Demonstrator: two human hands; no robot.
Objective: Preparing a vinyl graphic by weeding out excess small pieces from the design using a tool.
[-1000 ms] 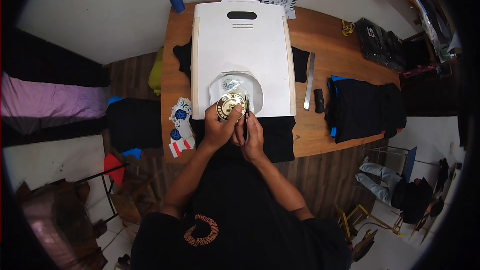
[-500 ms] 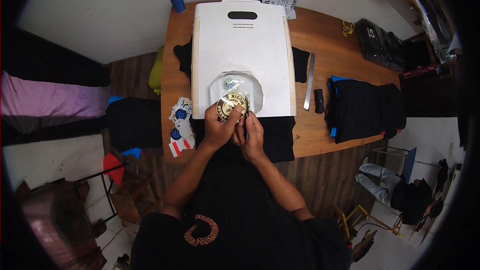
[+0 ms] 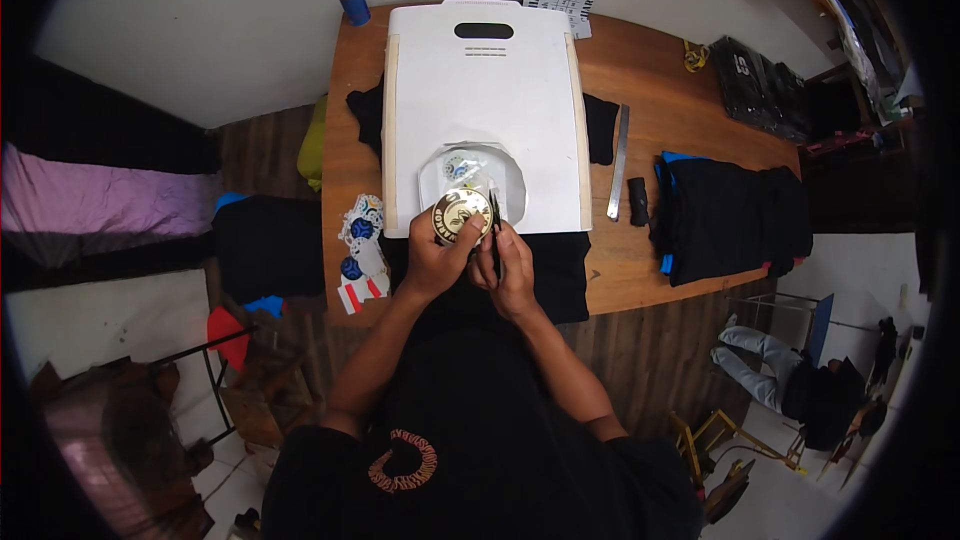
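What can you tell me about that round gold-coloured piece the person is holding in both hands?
The round piece is a flat disc, pale gold with a dark curly design and a dark rim, likely a printed sticker or transfer. It faces up toward the camera, held just above the near edge of the white board. The left hand grips its lower left edge; the right hand pinches its right edge, where something thin and dark shows.

Both forearms are brought in from the lower middle of the frame and angled toward each other. The left hand is curled shut, fingers pinched upward. The right hand is pressed right beside it, fingers bent, knuckles up, just about touching.
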